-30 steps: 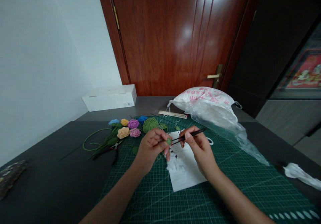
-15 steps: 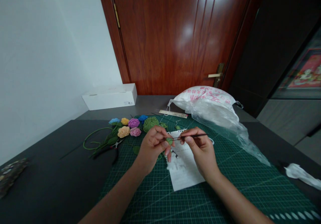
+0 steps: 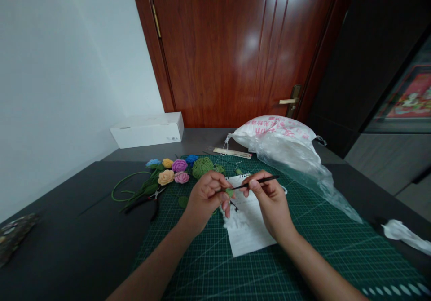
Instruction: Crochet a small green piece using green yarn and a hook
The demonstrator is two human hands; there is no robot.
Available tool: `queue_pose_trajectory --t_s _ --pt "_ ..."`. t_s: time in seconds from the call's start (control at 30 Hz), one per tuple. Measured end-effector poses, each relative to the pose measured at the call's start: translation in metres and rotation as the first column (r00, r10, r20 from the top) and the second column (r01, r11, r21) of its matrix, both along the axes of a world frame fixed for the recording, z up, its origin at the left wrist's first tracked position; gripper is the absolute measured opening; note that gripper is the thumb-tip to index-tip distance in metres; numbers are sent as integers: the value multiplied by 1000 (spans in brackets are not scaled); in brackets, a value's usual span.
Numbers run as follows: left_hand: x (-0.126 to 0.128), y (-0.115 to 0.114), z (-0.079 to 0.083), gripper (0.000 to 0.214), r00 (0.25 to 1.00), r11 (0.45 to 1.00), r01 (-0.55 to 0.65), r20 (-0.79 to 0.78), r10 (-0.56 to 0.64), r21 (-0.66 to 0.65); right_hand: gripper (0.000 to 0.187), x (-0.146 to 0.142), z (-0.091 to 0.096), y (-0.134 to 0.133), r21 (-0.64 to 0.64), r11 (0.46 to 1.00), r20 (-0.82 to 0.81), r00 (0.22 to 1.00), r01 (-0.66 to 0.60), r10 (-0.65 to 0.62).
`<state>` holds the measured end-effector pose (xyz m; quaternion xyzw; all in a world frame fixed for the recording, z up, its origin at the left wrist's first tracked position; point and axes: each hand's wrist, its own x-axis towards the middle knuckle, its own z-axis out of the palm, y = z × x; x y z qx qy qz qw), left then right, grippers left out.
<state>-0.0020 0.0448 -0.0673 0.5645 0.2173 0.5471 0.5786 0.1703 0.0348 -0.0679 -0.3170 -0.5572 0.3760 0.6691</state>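
My left hand (image 3: 202, 198) pinches a small green crochet piece (image 3: 229, 192) between thumb and fingers, partly hidden by them. In my right hand (image 3: 270, 204) is a slim dark crochet hook (image 3: 270, 179), gripped like a pencil. The hook's tip points left and meets the green piece; whether it sits inside a stitch is too small to tell. Under both hands lies a white paper sheet (image 3: 251, 236) with a torn edge. A ball of green yarn (image 3: 202, 168) rests just beyond my left hand.
Crocheted flowers (image 3: 166, 177) on green stems lie left, beside pliers (image 3: 155, 196). A green cutting mat (image 3: 316, 238) covers the table. Behind are a white box (image 3: 148, 130), a ruler (image 3: 232, 153) and a plastic bag of white filling (image 3: 283, 135).
The hook has tilted, its right end slightly higher, and its tip is closer to the green piece. My right hand has shifted slightly; my left hand stays nearly in place.
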Motion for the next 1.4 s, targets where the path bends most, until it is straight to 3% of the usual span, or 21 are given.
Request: queue_pose_trajectory --t_s 0.17,0.27,0.33,0.43,0.53,0.8,0.9,1.0,1.13,1.3,1.4 --pt "-1 -1 0 18 998 1000 -23 -54 23 1 22 6 2 -3 43 998 87 995 37 -41" --pt "-1 -1 0 17 995 1000 -31 -100 31 0 18 9 5 -7 228 967 282 943 116 -180" --pt "0 -1 0 17 991 1000 -31 -132 30 -2 16 9 8 -8 369 925 405 880 92 -249" --pt "1 0 -1 17 985 1000 -29 -171 28 -5 13 9 10 -8 422 907 510 827 0 -237" --pt "0 0 -3 14 979 999 -45 -200 46 8 14 9 9 -5 397 918 544 808 -10 -227" --pt "-1 1 -2 8 951 992 -93 -289 112 81 20 6 5 -3 282 952 492 835 115 -246" --pt "-5 4 2 10 950 989 -125 -280 142 77 20 16 6 -2 250 937 386 863 242 -326" --pt "-11 9 5 9 951 978 -193 -230 205 76 24 29 6 5 113 931 336 868 348 -366" --pt "-18 16 7 11 946 958 -277 -152 285 75 29 29 0 16 42 979 509 839 199 -192" --pt "-21 18 6 15 941 947 -317 -110 321 50 14 11 -12 14 -23 999 690 724 23 0" --pt "-18 17 6 15 944 949 -312 -106 314 33 43 -1 -20 6 -34 999 750 660 -11 33"
